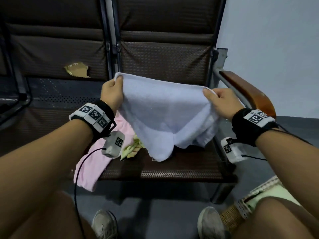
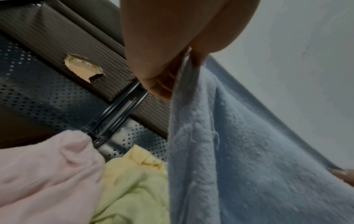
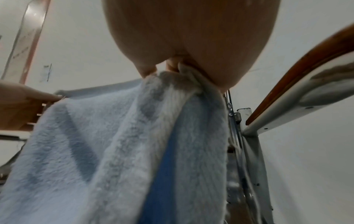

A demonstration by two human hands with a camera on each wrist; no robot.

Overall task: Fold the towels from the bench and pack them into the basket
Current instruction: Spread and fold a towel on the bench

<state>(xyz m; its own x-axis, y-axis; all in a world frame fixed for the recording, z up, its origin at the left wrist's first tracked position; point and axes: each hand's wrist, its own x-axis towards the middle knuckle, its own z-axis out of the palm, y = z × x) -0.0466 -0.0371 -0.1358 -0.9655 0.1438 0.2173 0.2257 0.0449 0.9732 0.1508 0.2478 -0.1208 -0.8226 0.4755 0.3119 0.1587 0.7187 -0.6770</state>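
The dark brown woven-textured bench (image 1: 172, 163) fills the head view, its wooden armrest (image 1: 248, 94) at two o'clock. The pale blue terry towel (image 1: 165, 118) hangs at centre above the seat, stretched by its top edge, lower part sagging to touch the seat. The crumpled pink towel (image 1: 93, 163) lies at eight o'clock of it, overhanging the seat front; the small yellow-green cloth (image 1: 133, 149) lies between the two. The woven basket (image 1: 231, 218) sits on the floor at five o'clock. The left hand (image 1: 112, 94) pinches the upper left corner; the right hand (image 1: 222, 102) pinches the upper right edge, bunched. Judgement: the towel is light, limp, non-slip; corners are the best holds, since it droops wherever unsupported.
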